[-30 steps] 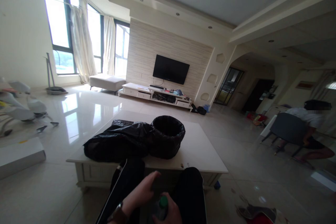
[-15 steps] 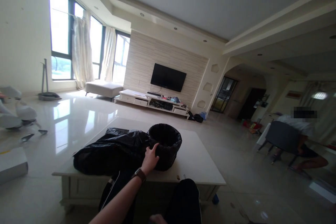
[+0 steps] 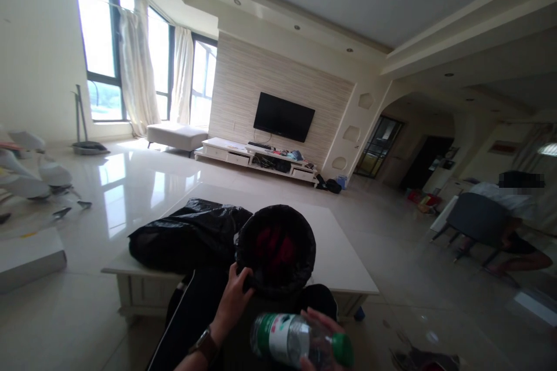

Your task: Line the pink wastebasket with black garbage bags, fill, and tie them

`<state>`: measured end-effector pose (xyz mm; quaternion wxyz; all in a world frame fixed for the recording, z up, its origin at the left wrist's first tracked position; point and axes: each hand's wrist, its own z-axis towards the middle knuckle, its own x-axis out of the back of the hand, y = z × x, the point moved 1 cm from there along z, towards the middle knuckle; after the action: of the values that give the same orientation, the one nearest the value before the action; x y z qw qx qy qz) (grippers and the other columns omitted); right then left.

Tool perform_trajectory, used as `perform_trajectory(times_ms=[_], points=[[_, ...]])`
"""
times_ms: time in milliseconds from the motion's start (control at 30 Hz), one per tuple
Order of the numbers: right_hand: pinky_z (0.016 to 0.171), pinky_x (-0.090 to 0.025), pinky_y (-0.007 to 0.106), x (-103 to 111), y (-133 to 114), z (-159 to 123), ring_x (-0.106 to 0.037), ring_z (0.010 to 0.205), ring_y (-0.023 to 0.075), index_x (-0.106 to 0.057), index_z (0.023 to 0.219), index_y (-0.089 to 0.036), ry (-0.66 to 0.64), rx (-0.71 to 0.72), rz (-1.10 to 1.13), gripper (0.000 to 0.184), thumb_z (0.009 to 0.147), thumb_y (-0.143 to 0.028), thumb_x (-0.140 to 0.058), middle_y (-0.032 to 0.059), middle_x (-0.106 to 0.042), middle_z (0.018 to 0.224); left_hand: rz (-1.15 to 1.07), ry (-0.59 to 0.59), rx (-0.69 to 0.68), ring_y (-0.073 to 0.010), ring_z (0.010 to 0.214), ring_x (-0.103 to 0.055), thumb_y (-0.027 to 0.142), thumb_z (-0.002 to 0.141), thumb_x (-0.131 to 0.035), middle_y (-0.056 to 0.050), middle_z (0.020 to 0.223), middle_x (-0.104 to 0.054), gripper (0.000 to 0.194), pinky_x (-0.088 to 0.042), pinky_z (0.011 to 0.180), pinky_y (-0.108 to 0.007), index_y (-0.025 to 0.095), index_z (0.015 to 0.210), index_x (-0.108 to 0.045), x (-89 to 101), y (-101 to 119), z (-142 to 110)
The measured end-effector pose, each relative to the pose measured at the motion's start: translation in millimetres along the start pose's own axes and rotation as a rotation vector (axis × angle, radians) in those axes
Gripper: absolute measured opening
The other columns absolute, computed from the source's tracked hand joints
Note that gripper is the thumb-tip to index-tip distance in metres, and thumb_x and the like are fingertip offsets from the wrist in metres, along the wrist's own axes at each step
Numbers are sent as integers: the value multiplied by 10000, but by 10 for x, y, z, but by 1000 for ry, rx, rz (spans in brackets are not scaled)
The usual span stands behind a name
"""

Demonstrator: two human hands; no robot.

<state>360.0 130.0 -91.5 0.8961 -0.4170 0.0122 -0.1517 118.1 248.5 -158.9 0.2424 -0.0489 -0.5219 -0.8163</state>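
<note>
My left hand (image 3: 232,298) grips the near rim of a black-lined trash bin (image 3: 276,249), which is tilted toward me so its red inside shows. The bin sits at the near edge of a low white coffee table (image 3: 348,269). My right hand (image 3: 324,339) holds a clear plastic bottle (image 3: 296,342) with a green label and green cap, lying sideways just below the bin's mouth. A wristwatch is on my left wrist. My knees in dark trousers are under both hands.
A full black garbage bag (image 3: 185,237) lies on the table left of the bin. A person sits on a grey chair (image 3: 476,220) at the right. A wall TV (image 3: 284,116) and low cabinet stand far ahead. A white box (image 3: 28,258) lies on the floor at left.
My left hand has pulled the bin to the table's near edge and tipped it toward me. My right hand has lifted the bottle into view below the bin.
</note>
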Motion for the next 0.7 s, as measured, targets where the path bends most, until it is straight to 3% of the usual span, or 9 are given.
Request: perform_trajectory(times_ms=[100,167,233,367,467,600,700], points=[[883,-637,502,38,-215,359,-691,1229,381,-472,1475,-253,113,42,99,658,882,-350,-739,210,-624,1411,-6,-11,-12,-261,1133,-649,178,836,-612,-79,1368,-436,229,-559,1043,-463,249,1048,-660,-5,-14,-87],[1021,-574,516,-49,-286,688,-661,1260,347,-553,1374,-225,34,71,-28,563,861,-312,-771,187,-619,1408,-14,-6,-15,-256,1115,-655,181,850,-616,-77,1354,-437,216,-567,1024,-458,248,1052,-656,-29,2,-116],[1053,-540,479,-216,-234,993,-667,1213,305,-607,1216,-224,-98,62,-166,442,822,-285,-799,138,-660,1327,-21,16,-22,-257,1119,-654,179,860,-622,-74,1333,-446,199,-568,1019,-456,249,1044,-655,-59,24,-142],[1009,-525,422,-631,190,1383,-679,1096,268,-623,1061,-215,-270,-10,-245,361,749,-255,-800,82,-704,1174,-32,49,-51,-259,1128,-650,158,855,-638,-70,1302,-470,198,-573,1018,-447,253,1027,-665,-103,82,-190],[994,-511,396,-893,572,1538,-676,1049,250,-626,1044,-211,-299,-40,-210,358,720,-236,-775,55,-707,1118,-33,71,-56,-258,1110,-656,148,848,-639,-70,1276,-490,190,-586,996,-442,249,1005,-672,-109,136,-210],[896,-525,356,-1114,925,1688,-664,949,237,-588,993,-210,-311,-126,-293,382,669,-240,-790,31,-689,1023,-19,74,-48,-252,1056,-666,141,840,-639,-67,1216,-513,169,-601,949,-427,241,970,-677,-107,180,-227],[907,-516,364,-1193,1089,1728,-643,988,256,-556,952,-211,-320,-183,-385,434,611,-207,-824,46,-655,1040,-8,61,-40,-242,1010,-662,128,831,-639,-63,1167,-516,160,-600,931,-422,234,946,-671,-112,182,-229]])
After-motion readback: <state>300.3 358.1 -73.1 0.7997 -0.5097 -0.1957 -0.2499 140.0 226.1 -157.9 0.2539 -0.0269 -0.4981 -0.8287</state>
